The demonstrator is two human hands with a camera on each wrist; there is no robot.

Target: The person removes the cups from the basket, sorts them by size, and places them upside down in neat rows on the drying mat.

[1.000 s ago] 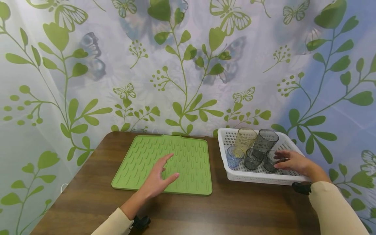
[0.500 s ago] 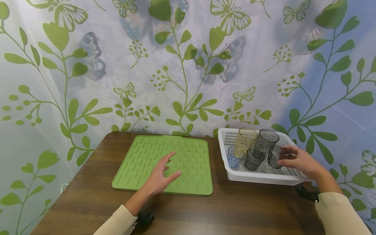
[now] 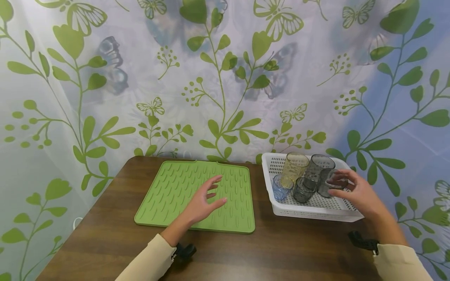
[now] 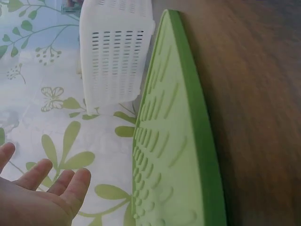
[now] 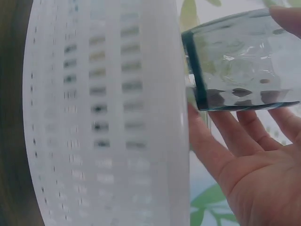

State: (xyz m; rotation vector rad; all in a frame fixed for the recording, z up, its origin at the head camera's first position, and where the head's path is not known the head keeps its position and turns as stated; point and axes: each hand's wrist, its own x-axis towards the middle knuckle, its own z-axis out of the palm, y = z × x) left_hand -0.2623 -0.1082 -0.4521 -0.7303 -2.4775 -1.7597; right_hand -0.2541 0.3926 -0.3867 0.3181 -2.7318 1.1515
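My right hand (image 3: 360, 193) grips a smoky grey glass (image 3: 326, 188) at the right side of a white plastic basket (image 3: 316, 212). In the right wrist view this glass (image 5: 240, 66) is tilted, its thick base near the basket's rim, with the thumb on one side and fingers (image 5: 240, 132) on the other. Beside it in the basket stand a yellow glass (image 3: 293, 168), a taller grey glass (image 3: 316, 166), a small blue glass (image 3: 281, 191) and a small dark glass (image 3: 304, 191). Over the green drying mat (image 3: 165, 203) hovers my left hand (image 3: 198, 205), fingers spread and holding nothing.
The mat and basket lie side by side on a brown wooden table (image 3: 246, 253), a strip of wood between them. Behind the table hangs a curtain (image 3: 197, 128) with leaves and butterflies. A dark camera mount (image 3: 363, 242) sits at the right wrist.
My right hand has raised the grey glass off the basket's floor and tipped it. My left hand has shifted right and slightly up over the mat.
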